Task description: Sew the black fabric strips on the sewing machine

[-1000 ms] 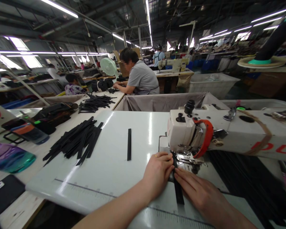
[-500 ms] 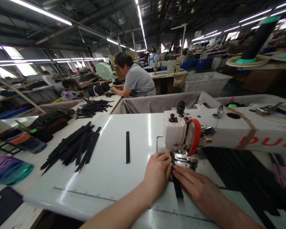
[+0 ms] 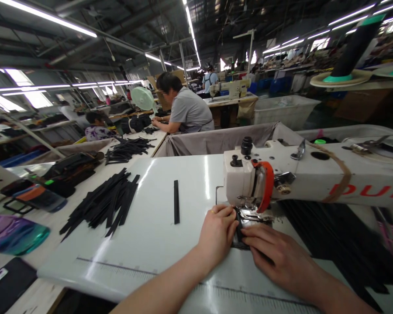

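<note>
Black strip (image 3: 238, 235), head view: lies between our hands, at needle end of sewing machine (image 3: 303, 172). Our left hand (image 3: 218, 230), fingers bent, touches strip's left side; our right hand (image 3: 275, 248), fingers curled, right side. Pinching or only pressing, we cannot tell. Second strip (image 3: 176, 203) lies apart on white tabletop (image 3: 160, 244), strip pile (image 3: 101, 200) farther left.

narrow black fabric strips (image 3: 96, 203) | white metal sewing machine (image 3: 306, 181), red lettering (image 3: 367, 190), orange-red curved guard (image 3: 268, 185) | pale glossy bench (image 3: 157, 244), dark ruler marks (image 3: 118, 266) | purple-to-teal bottle (image 3: 15, 235)
</note>
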The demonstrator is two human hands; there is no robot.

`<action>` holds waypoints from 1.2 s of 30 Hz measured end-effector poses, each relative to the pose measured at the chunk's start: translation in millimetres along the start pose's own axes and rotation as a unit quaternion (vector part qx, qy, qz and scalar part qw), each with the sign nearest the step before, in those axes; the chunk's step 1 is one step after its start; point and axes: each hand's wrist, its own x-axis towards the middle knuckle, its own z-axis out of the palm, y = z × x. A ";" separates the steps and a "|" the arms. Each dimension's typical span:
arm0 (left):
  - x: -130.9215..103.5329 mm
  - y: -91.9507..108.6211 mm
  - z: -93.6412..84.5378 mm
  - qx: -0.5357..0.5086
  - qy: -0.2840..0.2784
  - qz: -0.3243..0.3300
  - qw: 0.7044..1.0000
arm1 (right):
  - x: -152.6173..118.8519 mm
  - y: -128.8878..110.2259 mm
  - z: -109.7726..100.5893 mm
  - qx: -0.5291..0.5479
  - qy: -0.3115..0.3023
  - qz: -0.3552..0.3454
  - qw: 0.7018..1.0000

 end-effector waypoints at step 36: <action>3.1 6.3 -0.3 0.063 -0.016 0.021 0.998 | 7.8 12.2 16.3 -0.162 0.012 0.024 0.986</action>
